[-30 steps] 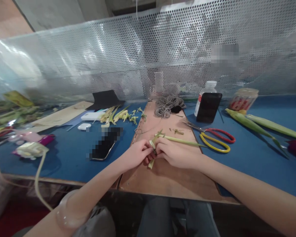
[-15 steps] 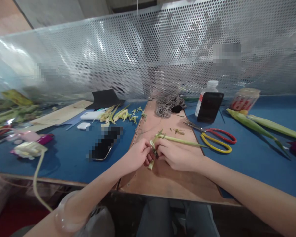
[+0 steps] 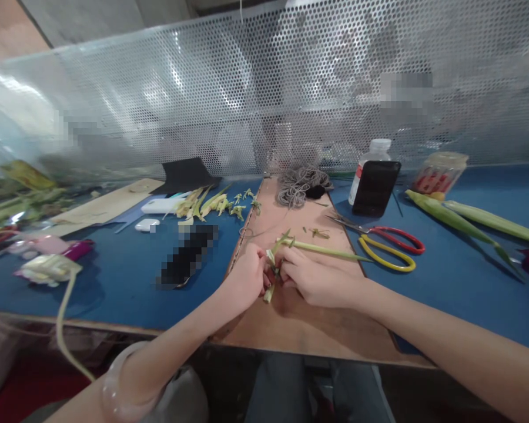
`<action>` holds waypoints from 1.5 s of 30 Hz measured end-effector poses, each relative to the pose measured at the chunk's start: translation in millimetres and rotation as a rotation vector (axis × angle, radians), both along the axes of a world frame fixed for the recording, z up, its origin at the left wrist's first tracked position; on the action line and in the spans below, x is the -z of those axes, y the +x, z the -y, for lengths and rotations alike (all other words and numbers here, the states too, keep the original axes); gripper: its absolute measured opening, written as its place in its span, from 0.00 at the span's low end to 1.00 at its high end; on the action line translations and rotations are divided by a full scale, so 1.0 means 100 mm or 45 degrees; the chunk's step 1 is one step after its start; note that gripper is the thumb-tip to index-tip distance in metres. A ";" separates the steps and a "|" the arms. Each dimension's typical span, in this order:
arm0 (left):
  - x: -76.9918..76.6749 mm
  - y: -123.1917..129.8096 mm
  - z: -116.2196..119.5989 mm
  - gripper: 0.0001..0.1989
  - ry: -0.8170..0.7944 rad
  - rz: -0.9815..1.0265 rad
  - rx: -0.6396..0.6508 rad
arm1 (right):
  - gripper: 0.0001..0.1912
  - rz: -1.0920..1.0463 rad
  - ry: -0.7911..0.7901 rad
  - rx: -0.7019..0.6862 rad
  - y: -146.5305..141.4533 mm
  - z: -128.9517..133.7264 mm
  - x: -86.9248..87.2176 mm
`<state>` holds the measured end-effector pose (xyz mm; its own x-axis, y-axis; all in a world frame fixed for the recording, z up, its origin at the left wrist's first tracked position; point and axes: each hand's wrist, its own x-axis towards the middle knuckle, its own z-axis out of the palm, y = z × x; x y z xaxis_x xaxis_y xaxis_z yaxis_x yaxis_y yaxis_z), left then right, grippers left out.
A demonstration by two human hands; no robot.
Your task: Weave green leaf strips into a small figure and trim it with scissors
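Observation:
Over the tan board [image 3: 326, 329], my left hand [image 3: 249, 271] is closed with its fingertips on a short pale-green plant stalk [image 3: 268, 294]. The stalk's cut lower end points toward me, and small leaf tips stick out above the fingers. Opposite it, my right hand [image 3: 302, 271] pinches the same stalk, the two sets of fingertips almost meeting. Just where they press is partly hidden. A longer thin green stalk [image 3: 330, 251] lies behind my right hand, reaching toward the scissors [image 3: 390, 247] with one red and one yellow handle. Withered leaf scraps [image 3: 320, 233] lie near the scissors' tips.
Grey cord [image 3: 300, 187] is heaped at the back. Right of it, a phone [image 3: 376, 188] leans on a bottle [image 3: 379, 147], near a jar [image 3: 441, 170] and long green leaves [image 3: 462, 220]. At left are pale leaf pieces [image 3: 211, 204], a pixelated dark phone [image 3: 187, 258] and a corded device [image 3: 48, 267].
The view has shifted slightly. Both hands stay at the same spot on the stalk, with only small movements of the fingers and the left wrist.

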<state>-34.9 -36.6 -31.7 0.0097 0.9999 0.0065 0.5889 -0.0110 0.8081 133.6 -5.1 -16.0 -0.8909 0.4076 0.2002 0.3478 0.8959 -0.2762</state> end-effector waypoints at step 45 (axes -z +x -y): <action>-0.07 -0.26 -0.06 0.07 0.891 -0.986 0.724 | 0.12 -0.172 0.060 0.238 -0.02 0.14 -0.10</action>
<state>-60.9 -31.1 -24.6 0.6932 0.6320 0.3466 0.6856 -0.7264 -0.0467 132.0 -19.2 -6.1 -0.7646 0.5501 0.3357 0.4714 0.8326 -0.2908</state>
